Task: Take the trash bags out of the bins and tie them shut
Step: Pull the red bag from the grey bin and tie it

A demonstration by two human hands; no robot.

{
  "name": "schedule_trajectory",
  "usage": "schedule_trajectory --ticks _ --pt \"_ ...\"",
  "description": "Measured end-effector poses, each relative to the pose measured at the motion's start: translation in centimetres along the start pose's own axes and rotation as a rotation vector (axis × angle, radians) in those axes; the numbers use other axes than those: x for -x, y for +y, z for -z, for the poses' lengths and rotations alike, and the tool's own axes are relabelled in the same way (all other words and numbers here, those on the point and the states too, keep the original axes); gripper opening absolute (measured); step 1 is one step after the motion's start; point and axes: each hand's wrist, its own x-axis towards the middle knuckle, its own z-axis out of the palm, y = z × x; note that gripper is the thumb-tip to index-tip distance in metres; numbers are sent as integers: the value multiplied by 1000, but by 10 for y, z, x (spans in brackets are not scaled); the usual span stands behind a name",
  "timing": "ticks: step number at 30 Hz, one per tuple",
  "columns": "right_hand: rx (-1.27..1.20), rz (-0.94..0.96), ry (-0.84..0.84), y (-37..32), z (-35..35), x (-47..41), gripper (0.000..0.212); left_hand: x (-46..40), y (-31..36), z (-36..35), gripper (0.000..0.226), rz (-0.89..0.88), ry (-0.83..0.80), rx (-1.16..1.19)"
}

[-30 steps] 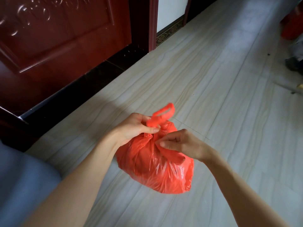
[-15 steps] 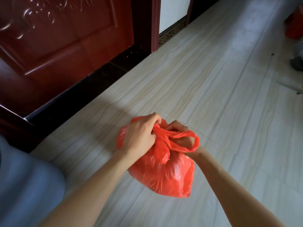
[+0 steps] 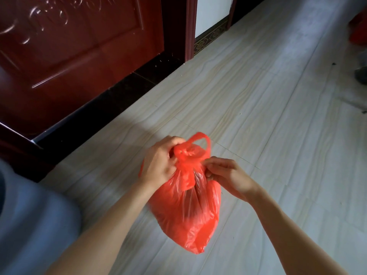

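Gripping the red trash bag (image 3: pixel 188 211) at its gathered neck, my left hand (image 3: pixel 160 163) holds one side; my right hand (image 3: pixel 226 175) pinches the neck's opposite side.

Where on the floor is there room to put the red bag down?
Bare floor stretches beyond the red bag, between the dark door and the clutter at the right edge. It is tighter by the blue-grey shape on the left.

Head-worn camera looks steeply down, close above the floor (image 3: pixel 258 116).
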Motion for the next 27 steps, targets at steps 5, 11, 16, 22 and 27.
schedule_trajectory --ticks 5,11,16,22,27 --pt "-61 -36 13 -3 0 1 33 -3 13 12 65 248 -126 410" --pt "137 -50 21 -17 -5 -3 28 -6 7 13 25 466 -141 659" --pt "574 115 105 -27 -15 -8 21 -5 9 6 21 443 -7 674" --pt "707 326 114 -34 -35 -23 33 -2 11 1 31 355 68 689" --pt "502 186 116 -33 -41 -26 4 1 11 2 24 365 143 758"
